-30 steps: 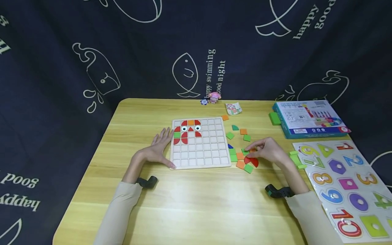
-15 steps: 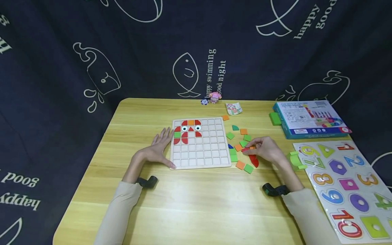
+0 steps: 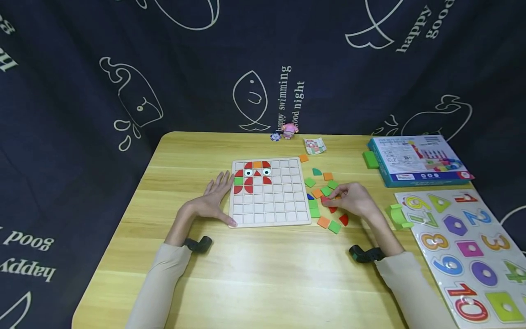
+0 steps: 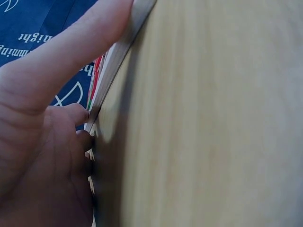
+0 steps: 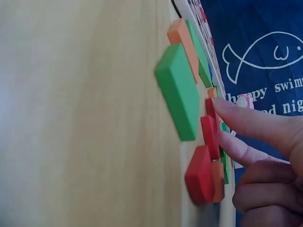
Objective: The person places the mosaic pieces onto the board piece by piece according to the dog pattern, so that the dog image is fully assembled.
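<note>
In the head view, a pale wooden grid board (image 3: 271, 205) bears red, orange and green tiles and two eye tiles in its upper left. My left hand (image 3: 211, 201) rests at the board's left edge, fingers spread, thumb at the near corner; the left wrist view shows the thumb (image 4: 66, 52) against the rim. My right hand (image 3: 354, 199) is right of the board, thumb and forefinger pinching a red curved tile (image 5: 211, 111) low among loose pieces. Another red tile (image 5: 199, 175) and a green tile (image 5: 177, 94) lie nearby. The fingers partly hide the pinched tile.
A small picture card (image 3: 315, 146) and a pink figurine (image 3: 289, 130) are at the back. On the right lie a blue-edged box (image 3: 419, 160), a green block (image 3: 370, 160) and a number puzzle sheet (image 3: 468, 256). Loose orange (image 3: 323, 222) and green tiles (image 3: 334, 227) lie beside the board.
My right hand has shifted slightly left among the loose tiles. Red tiles have come apart, and a green and an orange tile have slid toward the back. The left hand stays put.
</note>
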`<state>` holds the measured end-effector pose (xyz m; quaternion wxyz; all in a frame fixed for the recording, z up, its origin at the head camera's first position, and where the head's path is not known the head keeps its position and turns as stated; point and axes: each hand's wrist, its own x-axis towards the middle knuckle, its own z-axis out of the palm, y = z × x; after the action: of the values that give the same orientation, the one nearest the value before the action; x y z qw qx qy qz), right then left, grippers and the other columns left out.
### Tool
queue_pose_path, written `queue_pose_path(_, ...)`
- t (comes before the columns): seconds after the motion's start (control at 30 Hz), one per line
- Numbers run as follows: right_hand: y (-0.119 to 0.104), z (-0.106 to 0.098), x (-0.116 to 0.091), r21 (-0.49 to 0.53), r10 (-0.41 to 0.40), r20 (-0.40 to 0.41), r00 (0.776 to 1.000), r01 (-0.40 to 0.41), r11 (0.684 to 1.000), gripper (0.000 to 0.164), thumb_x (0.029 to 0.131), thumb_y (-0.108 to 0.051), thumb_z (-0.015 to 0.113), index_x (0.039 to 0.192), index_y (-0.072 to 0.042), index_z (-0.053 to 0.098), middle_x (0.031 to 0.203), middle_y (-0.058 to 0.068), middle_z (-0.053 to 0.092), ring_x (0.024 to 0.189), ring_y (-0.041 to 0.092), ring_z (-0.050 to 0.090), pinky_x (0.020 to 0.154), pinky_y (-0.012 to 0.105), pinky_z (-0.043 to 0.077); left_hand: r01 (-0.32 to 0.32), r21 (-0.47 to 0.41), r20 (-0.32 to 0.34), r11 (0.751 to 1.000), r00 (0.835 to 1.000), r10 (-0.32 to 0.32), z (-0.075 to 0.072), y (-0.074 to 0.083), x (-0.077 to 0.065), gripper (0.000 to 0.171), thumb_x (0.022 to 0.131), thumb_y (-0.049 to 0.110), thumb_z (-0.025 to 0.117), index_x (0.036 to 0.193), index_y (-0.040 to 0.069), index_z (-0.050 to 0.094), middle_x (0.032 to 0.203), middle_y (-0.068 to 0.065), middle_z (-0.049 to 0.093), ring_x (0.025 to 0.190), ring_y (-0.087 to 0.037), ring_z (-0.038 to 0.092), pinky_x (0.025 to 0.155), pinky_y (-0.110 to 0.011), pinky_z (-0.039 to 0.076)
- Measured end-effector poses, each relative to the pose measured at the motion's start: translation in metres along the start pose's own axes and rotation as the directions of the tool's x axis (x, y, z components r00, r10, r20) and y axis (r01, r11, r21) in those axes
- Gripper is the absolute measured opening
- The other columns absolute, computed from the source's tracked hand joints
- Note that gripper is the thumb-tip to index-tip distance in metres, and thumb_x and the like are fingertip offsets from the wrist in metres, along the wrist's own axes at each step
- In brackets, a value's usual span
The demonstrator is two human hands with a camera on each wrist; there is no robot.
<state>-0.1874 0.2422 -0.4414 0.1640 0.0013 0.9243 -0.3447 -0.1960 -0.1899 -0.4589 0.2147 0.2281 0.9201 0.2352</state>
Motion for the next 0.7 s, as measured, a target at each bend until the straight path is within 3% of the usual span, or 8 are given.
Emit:
queue_pose_path(0.3,-0.0059,0.0032,0.0092,0.028,-0.040,0.040,0.998,0.039,0.999,0.028,0.079,-0.029,0.080,0.102,-0.014,0.074,0.057,-0.002,0.033,0.053,0.018,0.033,0.048,0.025,0.024,0.007,0.009,0.002,1.000,1.000,-0.007,0.0009,-0.0006,0.0021,0.144,0.057,0.062,0.084,0.155,0.014,-0.011,0.161,-0.012,-0.022,0.149,-0.032,-0.022,0.122,-0.055,-0.009)
queue_pose_path(0.57,-0.0052,0.0025,0.0094,-0.080,-0.022,-0.091,0.996,0.014,0.997,0.029,0.079,-0.038,0.078,0.091,-0.012,0.071,0.056,-0.002,0.046,0.051,0.017,0.041,0.046,0.025,0.030,0.007,0.000,0.002,1.000,1.000,-0.007,0.0002,-0.0006,0.0021,0.144,0.058,0.061,0.084,0.155,0.014,-0.011,0.161,-0.012,-0.022,0.149,-0.032,-0.022,0.122,-0.055,-0.009)
queue_pose_path(0.7,-0.0048,0.0011,0.0109,-0.076,-0.016,-0.073,0.997,0.011,0.997,0.032,0.080,-0.037,0.077,0.099,-0.013,0.070,0.057,-0.002,0.047,0.050,0.016,0.041,0.046,0.025,0.031,0.008,-0.001,0.004,1.000,1.000,-0.008,-0.0001,0.0003,0.0008,0.144,0.058,0.061,0.084,0.155,0.015,-0.011,0.161,-0.011,-0.023,0.149,-0.031,-0.023,0.122,-0.054,-0.009)
